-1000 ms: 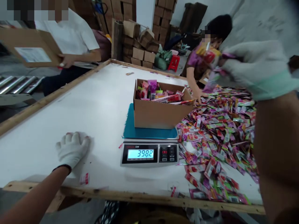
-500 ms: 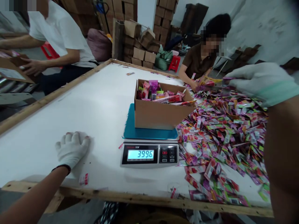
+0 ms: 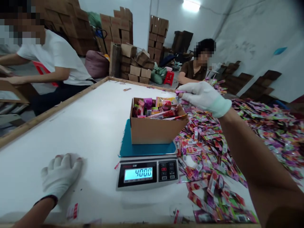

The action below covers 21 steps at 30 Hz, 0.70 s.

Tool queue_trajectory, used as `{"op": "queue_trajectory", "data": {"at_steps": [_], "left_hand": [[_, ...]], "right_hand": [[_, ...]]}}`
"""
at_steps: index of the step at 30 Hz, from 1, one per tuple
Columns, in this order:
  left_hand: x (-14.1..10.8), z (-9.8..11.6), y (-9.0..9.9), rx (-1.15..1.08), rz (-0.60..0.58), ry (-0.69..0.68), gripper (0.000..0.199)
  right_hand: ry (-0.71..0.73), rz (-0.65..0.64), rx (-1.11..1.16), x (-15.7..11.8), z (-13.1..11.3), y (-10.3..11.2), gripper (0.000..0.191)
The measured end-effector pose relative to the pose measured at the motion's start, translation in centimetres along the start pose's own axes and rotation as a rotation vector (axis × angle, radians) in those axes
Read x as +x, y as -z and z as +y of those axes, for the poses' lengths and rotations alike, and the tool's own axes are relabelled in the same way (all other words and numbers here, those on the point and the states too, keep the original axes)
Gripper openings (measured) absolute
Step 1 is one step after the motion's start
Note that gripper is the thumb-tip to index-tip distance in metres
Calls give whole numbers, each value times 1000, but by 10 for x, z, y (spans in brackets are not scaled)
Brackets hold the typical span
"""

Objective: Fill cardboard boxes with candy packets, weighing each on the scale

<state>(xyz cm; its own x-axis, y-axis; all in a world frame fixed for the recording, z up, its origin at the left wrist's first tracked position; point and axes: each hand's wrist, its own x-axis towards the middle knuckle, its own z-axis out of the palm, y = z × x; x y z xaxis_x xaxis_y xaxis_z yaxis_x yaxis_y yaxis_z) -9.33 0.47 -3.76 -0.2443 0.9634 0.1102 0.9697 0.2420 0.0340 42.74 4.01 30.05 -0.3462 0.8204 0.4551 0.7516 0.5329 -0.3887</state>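
In a fingerless-tipped white glove, my left hand point(image 3: 60, 174) lies flat on the white tabletop with its fingers spread, holding nothing. My gloved right hand point(image 3: 201, 96) is pinched on a small purple candy packet point(image 3: 180, 92) at the right rim of an open cardboard box point(image 3: 154, 131). Wrapped candy packets fill that box; a yellow one point(image 3: 163, 101) lies on top near my right fingers, and whether they touch it I cannot tell. Under the box is the blue pan of a digital scale point(image 3: 148, 174), its display showing 400.0.
Loose candy packets point(image 3: 209, 139) spread across the table's right side. A wooden rim point(image 3: 54, 112) edges the table point(image 3: 95, 126). One person point(image 3: 64, 60) in a white shirt sits at the left; another point(image 3: 196, 68) in brown is beyond the packets. Stacked cartons point(image 3: 158, 34) stand behind.
My right hand has come left from above the loose packets to the box's edge. The display went from 399.6 to 400.0. The view has tilted up; my left hand stays flat.
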Motion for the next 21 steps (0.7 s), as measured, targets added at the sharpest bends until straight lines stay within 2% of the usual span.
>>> {"op": "queue_trajectory", "data": {"at_steps": [8, 10, 12, 15, 16, 18, 20, 21], "left_hand": [[0, 2, 1, -8, 0, 4, 70], [-1, 2, 1, -13, -1, 0, 71], [-2, 3, 1, -23, 8, -5, 71], [-4, 6, 1, -33, 18, -3, 71], [-4, 7, 1, -32, 16, -4, 71], [-4, 8, 1, -30, 4, -11, 72], [-5, 8, 1, -30, 2, -18, 72], [-6, 8, 2, -32, 4, -20, 72]], "right_hand": [[-20, -47, -152, 4, -13, 4, 25], [-54, 24, -312, 3, -18, 11, 26], [-148, 84, -551, -3, -19, 25, 28], [-313, 54, -879, -25, -13, 45, 33], [-294, 21, -902, -34, -10, 48, 44], [-112, -62, -780, -51, -6, 46, 65], [121, -187, -548, -65, -4, 32, 67], [185, -250, -454, -69, -4, 23, 64]]}}
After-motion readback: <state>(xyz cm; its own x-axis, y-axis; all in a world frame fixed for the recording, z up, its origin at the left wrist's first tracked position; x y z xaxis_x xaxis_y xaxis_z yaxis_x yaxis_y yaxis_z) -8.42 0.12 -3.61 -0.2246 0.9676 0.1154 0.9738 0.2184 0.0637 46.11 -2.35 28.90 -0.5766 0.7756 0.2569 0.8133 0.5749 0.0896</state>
